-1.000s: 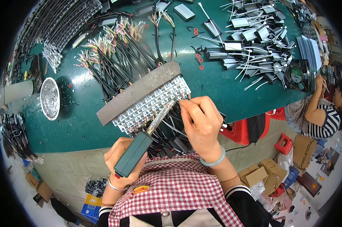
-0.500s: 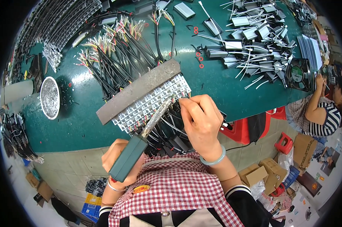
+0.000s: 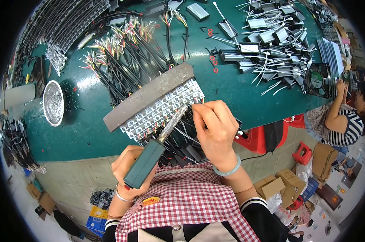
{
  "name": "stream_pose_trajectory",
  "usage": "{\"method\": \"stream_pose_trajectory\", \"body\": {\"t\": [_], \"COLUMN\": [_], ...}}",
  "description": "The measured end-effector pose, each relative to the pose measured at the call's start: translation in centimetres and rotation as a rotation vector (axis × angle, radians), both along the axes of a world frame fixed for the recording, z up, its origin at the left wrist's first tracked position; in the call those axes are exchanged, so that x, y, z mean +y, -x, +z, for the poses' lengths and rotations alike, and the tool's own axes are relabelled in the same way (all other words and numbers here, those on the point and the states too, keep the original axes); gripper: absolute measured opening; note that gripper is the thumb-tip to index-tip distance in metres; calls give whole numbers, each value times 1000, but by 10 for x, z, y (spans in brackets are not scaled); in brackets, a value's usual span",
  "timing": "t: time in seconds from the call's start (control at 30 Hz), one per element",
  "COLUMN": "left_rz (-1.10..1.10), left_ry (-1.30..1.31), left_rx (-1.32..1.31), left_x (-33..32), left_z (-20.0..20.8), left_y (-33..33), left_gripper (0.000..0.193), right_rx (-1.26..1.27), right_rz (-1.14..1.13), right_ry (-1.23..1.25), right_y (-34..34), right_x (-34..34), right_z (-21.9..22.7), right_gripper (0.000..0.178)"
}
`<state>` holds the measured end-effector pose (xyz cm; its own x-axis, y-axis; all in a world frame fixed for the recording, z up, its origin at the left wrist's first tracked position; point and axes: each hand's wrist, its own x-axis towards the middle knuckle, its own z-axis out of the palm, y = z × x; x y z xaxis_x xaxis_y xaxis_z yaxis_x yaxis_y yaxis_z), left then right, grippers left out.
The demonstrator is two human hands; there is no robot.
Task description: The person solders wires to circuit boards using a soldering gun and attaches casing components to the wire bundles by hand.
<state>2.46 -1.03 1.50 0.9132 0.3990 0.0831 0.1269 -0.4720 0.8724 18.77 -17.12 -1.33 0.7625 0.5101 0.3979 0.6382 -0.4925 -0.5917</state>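
Observation:
My left hand [image 3: 127, 161] is closed round the green handle of a soldering iron [image 3: 145, 163]. The iron's silvery shaft slants up and right, its tip at the front edge of a panel of small white circuit boards [image 3: 160, 108]. Close to that tip, the fingertips of my right hand [image 3: 217, 131] pinch a thin wire at the panel's right end; most of the wire is hidden by the fingers. A brown-grey bar [image 3: 150, 96] lies along the panel's far side. Dark cables with small black cases [image 3: 184, 151] hang from the near side, under the iron.
Bundles of stripped black cables [image 3: 124, 60] lie beyond the bar. A white bowl [image 3: 53, 104] of crumpled foil-like material stands at left. Grey metal cases with white leads [image 3: 267, 52] pile up at right, beside a black fan [image 3: 318, 80]. Another person [image 3: 344, 117] sits far right.
My left hand and the soldering iron have shifted a little to the right, bringing the tip closer to my right fingertips. My right hand stays almost in place.

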Motion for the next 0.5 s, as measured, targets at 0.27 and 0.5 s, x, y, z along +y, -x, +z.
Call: {"method": "stream_pose_trajectory", "body": {"t": [0.27,0.5], "left_rz": [-25,-59], "left_ry": [-45,-98], "left_rx": [6,-62], "left_x": [-2,4], "left_z": [3,7], "left_y": [1,5], "left_gripper": [23,22], "right_rx": [-9,-18], "right_rz": [1,1], "right_ry": [0,2], "right_y": [0,-1], "right_x": [0,1], "right_z": [0,-1], "right_gripper": [26,26]}}
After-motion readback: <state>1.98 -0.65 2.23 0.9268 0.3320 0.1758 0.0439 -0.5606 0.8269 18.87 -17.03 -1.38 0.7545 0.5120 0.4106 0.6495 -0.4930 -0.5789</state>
